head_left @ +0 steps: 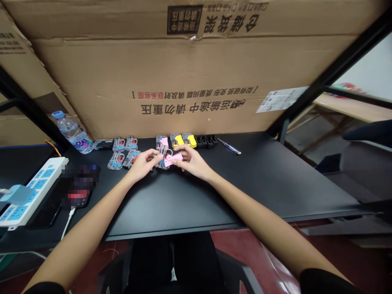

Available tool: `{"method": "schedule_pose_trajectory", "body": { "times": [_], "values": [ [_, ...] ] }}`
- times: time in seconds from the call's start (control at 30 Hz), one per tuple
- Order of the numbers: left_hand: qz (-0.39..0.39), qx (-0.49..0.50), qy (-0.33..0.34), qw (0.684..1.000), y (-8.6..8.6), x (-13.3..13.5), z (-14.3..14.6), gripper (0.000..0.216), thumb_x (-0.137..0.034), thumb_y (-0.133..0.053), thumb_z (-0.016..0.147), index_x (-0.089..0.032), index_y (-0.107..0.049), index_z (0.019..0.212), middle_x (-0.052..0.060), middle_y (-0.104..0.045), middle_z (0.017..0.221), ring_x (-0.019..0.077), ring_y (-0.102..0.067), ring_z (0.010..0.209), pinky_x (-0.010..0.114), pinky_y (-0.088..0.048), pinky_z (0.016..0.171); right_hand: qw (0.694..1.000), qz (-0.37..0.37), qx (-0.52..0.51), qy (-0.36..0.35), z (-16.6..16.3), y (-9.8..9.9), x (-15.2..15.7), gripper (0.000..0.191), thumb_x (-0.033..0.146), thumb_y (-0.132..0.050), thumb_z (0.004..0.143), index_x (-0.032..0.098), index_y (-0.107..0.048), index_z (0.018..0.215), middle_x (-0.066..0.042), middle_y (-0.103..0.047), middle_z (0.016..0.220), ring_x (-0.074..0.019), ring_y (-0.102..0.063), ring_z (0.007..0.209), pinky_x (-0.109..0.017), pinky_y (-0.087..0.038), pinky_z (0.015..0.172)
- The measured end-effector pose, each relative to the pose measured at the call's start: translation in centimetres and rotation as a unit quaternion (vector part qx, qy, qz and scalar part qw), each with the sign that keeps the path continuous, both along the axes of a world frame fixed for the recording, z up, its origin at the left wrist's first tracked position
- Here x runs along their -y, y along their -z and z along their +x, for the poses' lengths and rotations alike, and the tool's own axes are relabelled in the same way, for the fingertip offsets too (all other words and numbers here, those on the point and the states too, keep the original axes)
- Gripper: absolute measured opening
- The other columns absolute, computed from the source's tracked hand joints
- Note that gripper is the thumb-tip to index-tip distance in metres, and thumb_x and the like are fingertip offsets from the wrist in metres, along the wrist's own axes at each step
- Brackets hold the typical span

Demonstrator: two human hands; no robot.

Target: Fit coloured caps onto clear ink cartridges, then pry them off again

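Both my hands meet at the middle of the black table (245, 183), close to the cardboard wall. My left hand (143, 163) pinches a small clear plastic piece (161, 155) with its fingertips. My right hand (190, 161) has its fingers closed on a small pink part (172, 159), which touches the clear piece. Another pink piece (164, 142) lies just behind them.
Several clear plastic packets (123, 152), yellow parts (185, 140) and black parts (206, 141) line the cardboard (183, 81). A screwdriver (229, 147) lies right of them. A water bottle (72, 132), a white power strip (29, 192) and a phone (78, 190) sit at left.
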State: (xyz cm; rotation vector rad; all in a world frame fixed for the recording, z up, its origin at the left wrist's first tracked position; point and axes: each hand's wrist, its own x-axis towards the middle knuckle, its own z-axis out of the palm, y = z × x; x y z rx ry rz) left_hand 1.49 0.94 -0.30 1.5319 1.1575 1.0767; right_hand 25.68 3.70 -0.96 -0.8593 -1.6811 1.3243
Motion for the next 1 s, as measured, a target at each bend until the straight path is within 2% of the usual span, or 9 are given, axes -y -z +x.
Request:
{"method": "schedule_pose_trajectory", "body": {
  "times": [0.1,0.2,0.3,0.37,0.5,0.7,0.83,0.93,1.0],
  "values": [
    [-0.02,0.026,-0.011,0.999,-0.3,0.1,0.0,0.056,-0.057,-0.082,0.085,-0.021,-0.065,0.125,-0.003,-0.067,0.07,0.0123,-0.059,0.056,0.021,-0.047,0.051,0.999,0.04,-0.017,0.004,0.3,-0.2,-0.1,0.051,0.041,-0.083,0.085,0.025,-0.062,0.128,-0.009,-0.073,0.117,-0.0182,-0.071,0.084,-0.032,-0.064,0.067],
    [-0.043,0.068,0.0,0.997,-0.7,0.1,0.0,0.059,-0.056,-0.08,0.087,-0.021,-0.064,0.131,0.001,-0.072,0.078,0.0134,-0.063,0.061,0.023,-0.051,0.055,0.993,0.117,0.017,-0.008,0.5,-0.4,0.0,0.048,0.039,-0.081,0.086,0.024,-0.067,0.13,-0.013,-0.07,0.135,-0.0215,-0.073,0.097,-0.039,-0.066,0.082],
    [-0.068,0.124,0.021,0.99,-0.7,0.0,-0.1,0.05,-0.058,-0.075,0.089,-0.018,-0.072,0.119,0.007,-0.076,0.09,0.0157,-0.069,0.071,0.025,-0.055,0.06,0.98,0.185,0.066,0.017,0.5,-0.3,0.2,0.038,0.04,-0.077,0.091,0.023,-0.072,0.124,-0.013,-0.073,0.134,-0.0243,-0.074,0.101,-0.043,-0.065,0.088],
    [-0.081,0.149,0.034,0.985,-0.6,-0.1,-0.1,0.046,-0.055,-0.076,0.088,-0.016,-0.074,0.111,0.01,-0.077,0.094,0.0172,-0.071,0.076,0.027,-0.058,0.065,0.976,0.196,0.087,0.041,0.3,-0.1,0.2,0.035,0.043,-0.075,0.093,0.023,-0.074,0.121,-0.011,-0.077,0.125,-0.026,-0.075,0.1,-0.045,-0.065,0.09],
    [-0.045,0.104,0.052,0.992,-0.2,-0.2,-0.1,0.039,-0.048,-0.08,0.086,-0.015,-0.075,0.106,0.01,-0.078,0.097,0.0177,-0.071,0.082,0.027,-0.057,0.068,0.988,0.13,0.066,0.052,-0.1,-0.2,0.4,0.042,0.054,-0.073,0.095,0.021,-0.074,0.121,-0.01,-0.08,0.114,-0.0261,-0.075,0.094,-0.044,-0.065,0.085],
    [0.018,-0.032,0.05,0.998,0.1,0.3,0.4,0.046,-0.055,-0.079,0.088,-0.017,-0.075,0.114,0.006,-0.075,0.093,0.0159,-0.062,0.073,0.025,-0.049,0.058,0.999,0.029,0.04,-0.017,-0.5,-0.4,0.6,0.047,0.061,-0.073,0.094,0.018,-0.076,0.111,-0.009,-0.077,0.1,-0.0224,-0.072,0.086,-0.036,-0.063,0.071],
    [0.041,-0.003,0.003,0.999,-0.3,0.1,0.1,0.041,-0.059,-0.074,0.091,-0.018,-0.072,0.093,0.006,-0.073,0.089,0.0163,-0.063,0.073,0.023,-0.043,0.054,0.999,-0.021,0.017,0.021,-0.1,-0.1,-0.1,0.044,0.061,-0.076,0.092,0.017,-0.075,0.101,-0.009,-0.075,0.093,-0.0196,-0.069,0.08,-0.032,-0.06,0.066],
    [0.031,0.019,-0.027,0.999,-0.5,-0.2,-0.4,0.045,-0.063,-0.069,0.093,-0.018,-0.069,0.091,0.006,-0.073,0.089,0.0138,-0.06,0.067,0.022,-0.041,0.051,0.998,-0.038,0.001,0.055,0.1,-0.3,-0.4,0.046,0.063,-0.074,0.092,0.017,-0.074,0.098,-0.009,-0.072,0.089,-0.0185,-0.066,0.074,-0.031,-0.058,0.06],
    [0.02,-0.002,-0.016,1.0,-0.5,-0.2,-0.4,0.045,-0.062,-0.07,0.092,-0.017,-0.07,0.092,0.006,-0.073,0.088,0.0129,-0.059,0.066,0.022,-0.041,0.051,0.998,-0.03,0.019,0.046,0.1,-0.6,-0.1,0.046,0.064,-0.072,0.092,0.017,-0.074,0.095,-0.008,-0.071,0.087,-0.0173,-0.064,0.07,-0.03,-0.056,0.057]
  ]
}}
